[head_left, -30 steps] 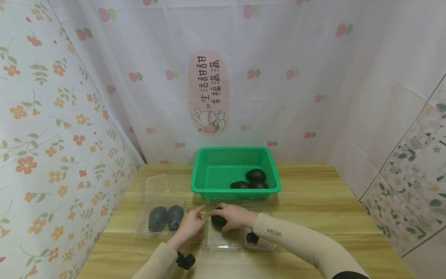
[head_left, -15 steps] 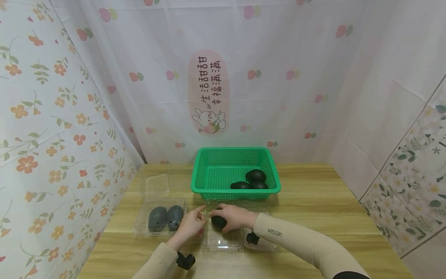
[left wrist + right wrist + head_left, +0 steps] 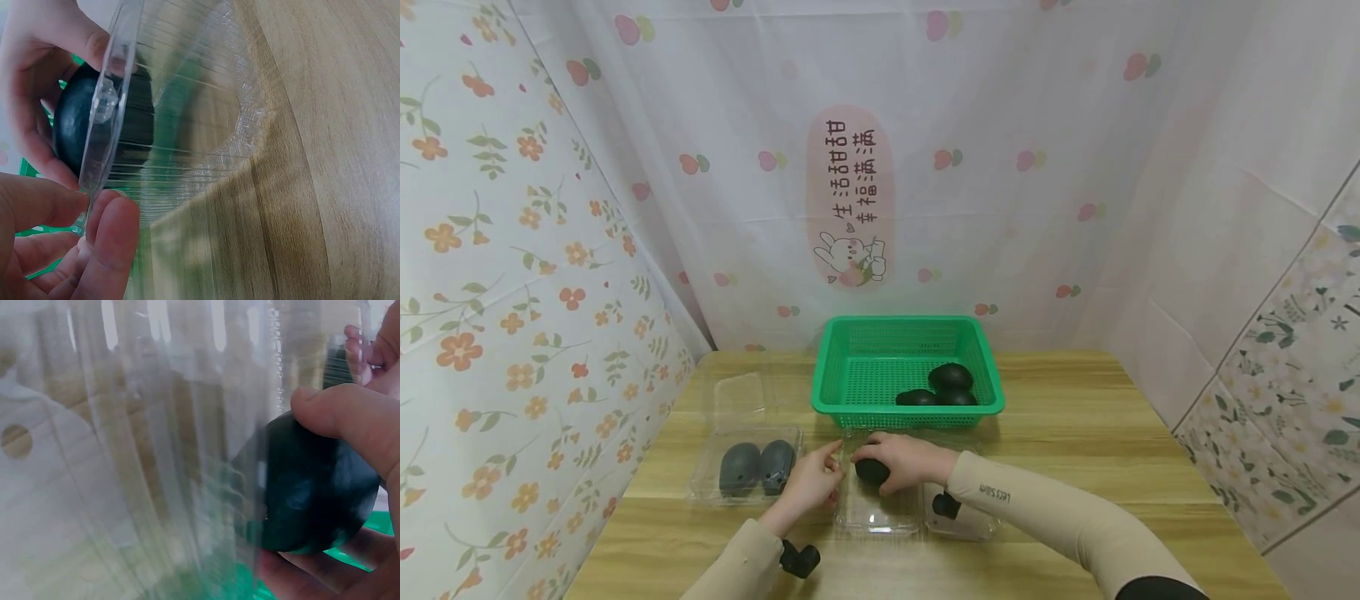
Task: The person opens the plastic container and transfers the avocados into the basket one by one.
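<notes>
With curled fingers and thumb, my right hand (image 3: 910,463) grips a dark avocado (image 3: 871,472) at the far part of an open clear plastic clamshell box (image 3: 880,518). In the left wrist view the avocado (image 3: 72,128) sits partly below the box's rim; whether it touches the bottom I cannot tell. My left hand (image 3: 811,483) pinches the left edge of that box between thumb and fingers, as its fingertips (image 3: 119,228) show up close. Behind the box stands a green basket (image 3: 906,410) holding several avocados (image 3: 951,377).
A second open clear box (image 3: 707,498) on the left holds two avocados (image 3: 740,471). Clear plastic (image 3: 973,527) lies right of the middle box, partly under my right forearm. Black wrist cameras (image 3: 800,560) ride on both wrists. A patterned curtain (image 3: 1037,250) hangs behind the wooden table (image 3: 1060,392).
My right hand and the avocado have shifted very slightly away from me, and the right forearm a little to the right. The left hand keeps its place on the box edge.
</notes>
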`<action>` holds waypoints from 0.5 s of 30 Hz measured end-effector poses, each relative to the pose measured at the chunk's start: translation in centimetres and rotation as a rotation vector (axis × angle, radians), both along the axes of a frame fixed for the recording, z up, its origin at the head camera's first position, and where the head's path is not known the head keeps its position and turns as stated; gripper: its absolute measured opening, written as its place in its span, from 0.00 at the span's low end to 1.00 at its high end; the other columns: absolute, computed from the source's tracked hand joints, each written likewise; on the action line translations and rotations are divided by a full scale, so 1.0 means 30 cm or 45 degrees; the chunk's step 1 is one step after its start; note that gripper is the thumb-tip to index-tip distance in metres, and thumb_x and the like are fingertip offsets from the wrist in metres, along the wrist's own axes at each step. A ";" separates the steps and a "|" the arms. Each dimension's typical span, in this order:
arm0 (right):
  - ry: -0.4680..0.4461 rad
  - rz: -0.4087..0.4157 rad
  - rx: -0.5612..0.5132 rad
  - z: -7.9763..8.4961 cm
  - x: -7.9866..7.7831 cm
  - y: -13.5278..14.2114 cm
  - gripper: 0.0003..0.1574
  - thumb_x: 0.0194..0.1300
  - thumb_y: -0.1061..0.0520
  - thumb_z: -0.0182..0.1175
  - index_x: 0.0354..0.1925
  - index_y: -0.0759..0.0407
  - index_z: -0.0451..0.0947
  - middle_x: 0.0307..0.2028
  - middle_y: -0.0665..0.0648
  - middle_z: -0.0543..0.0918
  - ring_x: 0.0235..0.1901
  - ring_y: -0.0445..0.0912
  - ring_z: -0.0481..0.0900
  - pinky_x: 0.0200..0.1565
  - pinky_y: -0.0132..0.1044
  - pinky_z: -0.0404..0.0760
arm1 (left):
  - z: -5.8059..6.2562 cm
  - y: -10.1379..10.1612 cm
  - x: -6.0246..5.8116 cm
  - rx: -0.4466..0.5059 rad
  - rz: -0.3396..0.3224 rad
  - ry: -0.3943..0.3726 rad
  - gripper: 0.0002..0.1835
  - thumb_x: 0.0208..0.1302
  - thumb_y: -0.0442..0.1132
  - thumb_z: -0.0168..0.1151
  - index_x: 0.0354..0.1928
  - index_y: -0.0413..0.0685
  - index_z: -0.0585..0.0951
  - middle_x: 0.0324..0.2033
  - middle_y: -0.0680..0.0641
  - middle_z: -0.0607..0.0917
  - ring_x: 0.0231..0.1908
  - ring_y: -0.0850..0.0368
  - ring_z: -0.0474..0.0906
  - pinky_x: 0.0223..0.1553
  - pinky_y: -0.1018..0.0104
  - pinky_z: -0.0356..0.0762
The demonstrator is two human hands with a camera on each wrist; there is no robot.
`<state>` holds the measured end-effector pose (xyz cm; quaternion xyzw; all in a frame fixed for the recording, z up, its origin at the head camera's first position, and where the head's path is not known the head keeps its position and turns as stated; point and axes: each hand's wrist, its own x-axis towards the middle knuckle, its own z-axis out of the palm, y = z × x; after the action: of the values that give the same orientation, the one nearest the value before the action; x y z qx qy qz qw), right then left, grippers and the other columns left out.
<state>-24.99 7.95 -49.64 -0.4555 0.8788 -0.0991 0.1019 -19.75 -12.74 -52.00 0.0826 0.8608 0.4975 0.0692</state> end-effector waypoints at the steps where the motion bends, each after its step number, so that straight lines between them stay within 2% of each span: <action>1: 0.005 0.004 0.000 0.003 -0.001 0.000 0.42 0.49 0.55 0.75 0.63 0.46 0.73 0.58 0.58 0.73 0.52 0.46 0.75 0.49 0.34 0.78 | 0.000 0.000 0.000 0.000 0.000 -0.001 0.28 0.63 0.26 0.55 0.67 0.30 0.66 0.27 0.45 0.79 0.17 0.46 0.78 0.18 0.54 0.81; 4: 0.019 0.020 -0.003 0.014 -0.005 0.002 0.42 0.49 0.55 0.75 0.63 0.45 0.73 0.57 0.57 0.73 0.51 0.44 0.75 0.48 0.33 0.78 | 0.000 0.001 0.000 -0.008 0.004 0.001 0.28 0.63 0.26 0.54 0.66 0.30 0.67 0.27 0.46 0.79 0.17 0.46 0.78 0.18 0.54 0.81; 9: 0.061 0.046 -0.006 0.039 -0.012 0.007 0.41 0.49 0.55 0.75 0.62 0.45 0.74 0.57 0.57 0.73 0.51 0.45 0.76 0.47 0.33 0.78 | -0.003 0.002 -0.002 -0.019 0.013 0.004 0.28 0.62 0.26 0.55 0.66 0.31 0.67 0.26 0.48 0.78 0.16 0.52 0.77 0.16 0.60 0.79; 15: 0.021 0.023 -0.007 0.072 -0.014 0.012 0.41 0.50 0.56 0.74 0.63 0.45 0.73 0.59 0.57 0.72 0.51 0.46 0.76 0.47 0.33 0.78 | -0.006 0.001 -0.004 -0.002 -0.001 -0.004 0.28 0.63 0.26 0.55 0.67 0.30 0.66 0.27 0.47 0.78 0.15 0.55 0.76 0.16 0.60 0.79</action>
<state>-25.40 8.31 -47.49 -0.4643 0.8753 -0.0968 0.0943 -19.89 -12.71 -52.17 0.0820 0.8609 0.4971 0.0707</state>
